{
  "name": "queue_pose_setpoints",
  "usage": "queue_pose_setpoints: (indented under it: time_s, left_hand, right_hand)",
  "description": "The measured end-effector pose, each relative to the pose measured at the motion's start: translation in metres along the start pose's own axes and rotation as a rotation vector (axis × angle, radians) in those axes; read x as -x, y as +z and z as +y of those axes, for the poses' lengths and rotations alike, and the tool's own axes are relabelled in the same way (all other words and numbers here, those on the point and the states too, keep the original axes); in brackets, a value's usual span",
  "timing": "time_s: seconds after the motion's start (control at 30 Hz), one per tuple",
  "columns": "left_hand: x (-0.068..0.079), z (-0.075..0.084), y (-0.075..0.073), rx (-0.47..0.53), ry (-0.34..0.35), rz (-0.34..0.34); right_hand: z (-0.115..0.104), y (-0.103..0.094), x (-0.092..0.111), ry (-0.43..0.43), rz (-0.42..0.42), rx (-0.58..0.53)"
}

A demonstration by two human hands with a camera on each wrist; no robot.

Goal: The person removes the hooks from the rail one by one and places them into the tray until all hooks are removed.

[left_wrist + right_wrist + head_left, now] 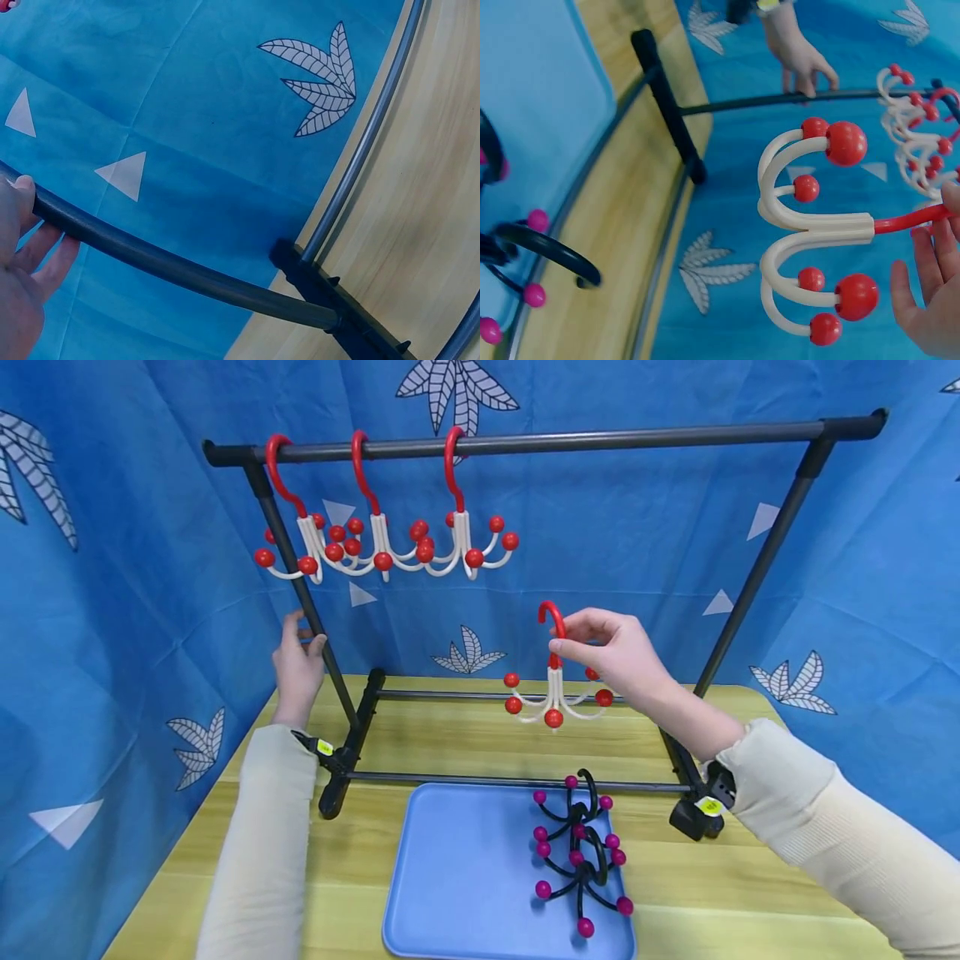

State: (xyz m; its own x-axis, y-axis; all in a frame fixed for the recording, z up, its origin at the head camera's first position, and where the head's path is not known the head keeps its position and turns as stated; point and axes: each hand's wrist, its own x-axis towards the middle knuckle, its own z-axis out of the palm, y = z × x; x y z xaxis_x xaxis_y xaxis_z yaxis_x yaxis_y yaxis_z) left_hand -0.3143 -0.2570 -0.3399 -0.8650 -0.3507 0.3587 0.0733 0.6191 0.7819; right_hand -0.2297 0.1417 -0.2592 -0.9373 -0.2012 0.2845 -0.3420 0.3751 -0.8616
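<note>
My right hand pinches the red hook of a red-and-white multi-arm hanger between thumb and fingers. In the right wrist view this hanger shows white curved arms tipped with red balls. It hangs in the air below the top bar, apart from the rack. With thumb and fingers about it, my left hand holds the left post of the black rack. The left wrist view shows the thumb and fingers on either side of that post. Three like hangers hang from the left part of the top bar.
On the table lies a blue tray. Black hangers with magenta balls sit along its right side. The rack's lower crossbars run behind the tray. A blue patterned cloth hangs at the back and sides.
</note>
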Motion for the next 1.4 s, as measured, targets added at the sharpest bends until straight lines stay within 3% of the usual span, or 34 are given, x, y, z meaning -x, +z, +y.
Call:
queue_pose_setpoints:
  time_s: [0.47,0.8,1.17,1.4]
  left_hand:
    - [0.000,0.001,-0.002,0.002,-0.011,-0.010]
    - [0.000,-0.002,0.000,0.001,-0.028,-0.014]
    - [0.000,-0.001,0.002,0.006,-0.001,-0.013]
    - [-0.001,-0.002,0.002,0.007,0.004,-0.003]
  right_hand:
    - [0.032,0.041,0.028,0.076,-0.250,0.054]
    - [0.054,0.063,0.042,0.098,-0.340,0.126]
    - [0.071,0.081,0.054,0.095,-0.435,0.257]
    - [0.081,0.085,0.061,0.038,-0.468,0.377]
